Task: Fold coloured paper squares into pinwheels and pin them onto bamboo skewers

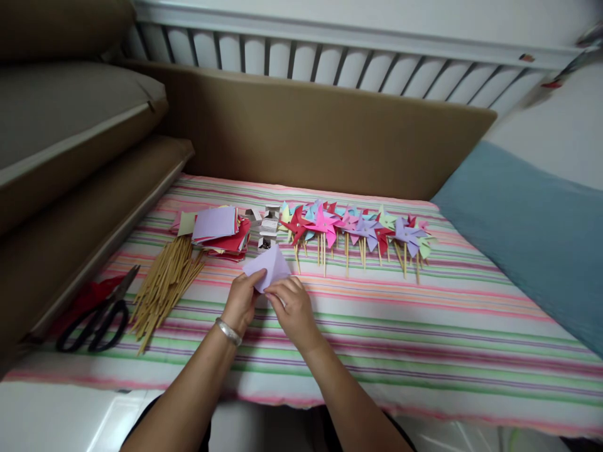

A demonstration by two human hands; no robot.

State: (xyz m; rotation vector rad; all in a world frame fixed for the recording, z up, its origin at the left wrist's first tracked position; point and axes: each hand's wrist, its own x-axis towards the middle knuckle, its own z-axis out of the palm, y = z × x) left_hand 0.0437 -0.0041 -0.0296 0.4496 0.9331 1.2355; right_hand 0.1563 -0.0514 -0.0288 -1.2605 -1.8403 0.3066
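Note:
A lavender sheet of paper (276,267) with a crease across it is held up over the striped cloth. My left hand (242,301) grips its left side, thumb on top. At its lower corner, the thumb and fingertips of my right hand (293,306) pinch the paper. Just beyond the sheet stand small open boxes (270,225), one with dark little pieces inside. To their left lies a stack of coloured paper squares (214,224), lavender on top. Finished paper pinwheels (325,225) on sticks lie in a row to the right.
A pile of thin wooden sticks (167,282) lies left of my hands. Black-handled scissors (101,320) rest near the left edge beside something red (80,304). Stacked brown cushions (70,169) and a brown panel (306,132) border the striped cloth (400,351).

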